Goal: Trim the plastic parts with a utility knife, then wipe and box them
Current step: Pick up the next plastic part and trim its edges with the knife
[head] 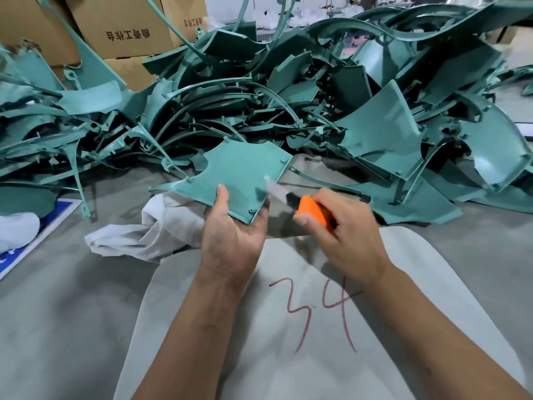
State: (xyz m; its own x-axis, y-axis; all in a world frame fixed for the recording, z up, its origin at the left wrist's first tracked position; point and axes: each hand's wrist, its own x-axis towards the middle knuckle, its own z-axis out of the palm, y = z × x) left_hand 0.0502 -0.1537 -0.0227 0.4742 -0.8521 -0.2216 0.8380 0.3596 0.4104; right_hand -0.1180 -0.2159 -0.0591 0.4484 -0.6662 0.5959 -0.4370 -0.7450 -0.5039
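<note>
My left hand [230,235] grips the near corner of a flat teal plastic part [239,171], thumb on top and fingers underneath, holding it tilted above the table. My right hand [343,226] holds an orange utility knife [313,210]; its blurred blade [275,189] lies against the part's right edge. A crumpled white cloth [150,229] lies on the table just left of my left hand.
A big heap of teal plastic parts [288,96] spans the far side of the grey table [57,313]. Cardboard boxes [121,27] stand behind at the left. A pale mat marked "34" [317,313] lies under my forearms. A blue-white sign [43,229] lies at the left edge.
</note>
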